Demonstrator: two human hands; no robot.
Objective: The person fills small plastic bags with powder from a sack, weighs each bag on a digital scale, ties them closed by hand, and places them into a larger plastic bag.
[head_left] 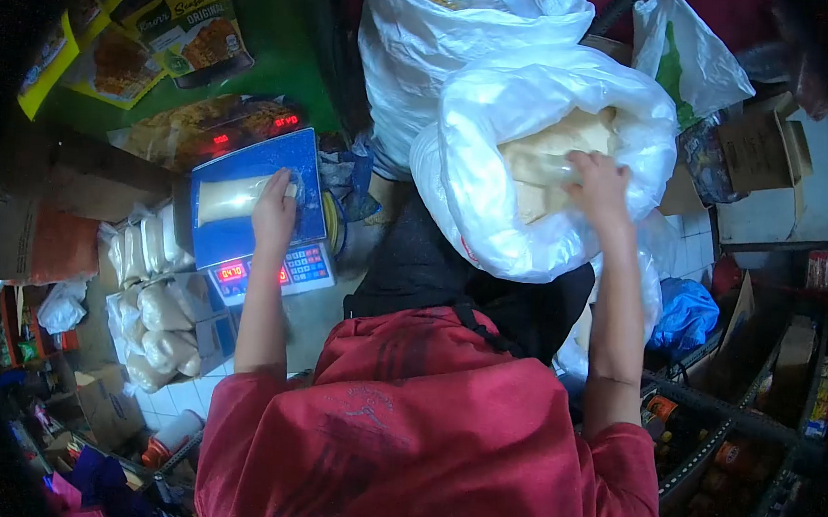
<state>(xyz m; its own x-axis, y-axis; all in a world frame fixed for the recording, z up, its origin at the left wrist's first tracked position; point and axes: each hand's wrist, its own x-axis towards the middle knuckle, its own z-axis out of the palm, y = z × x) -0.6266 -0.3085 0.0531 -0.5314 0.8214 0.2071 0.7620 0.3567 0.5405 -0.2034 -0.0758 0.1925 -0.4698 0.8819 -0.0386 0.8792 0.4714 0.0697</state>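
A clear plastic bag (234, 199) filled with pale grains lies on its side on the blue tray (304, 154) of a digital scale (308, 270). My left hand (274, 212) is closed on the bag's right end, at its neck. On the right, a large white sack (483, 103) stands with its rim rolled open, and pale, sugar-like grains (584, 132) show inside. My right hand (599, 186) reaches into its mouth, fingers curled on a clear, blurred scoop-like thing (552, 168) at the grains' surface. Its exact shape is hard to make out.
Several filled bags (160, 325) are piled left of the scale, below more upright ones (148, 245). Another white sack (386, 79) stands behind the open one. Cardboard boxes (762, 146) are at the right, above racks of jars (727, 457). A blue plastic bag (685, 313) lies nearby.
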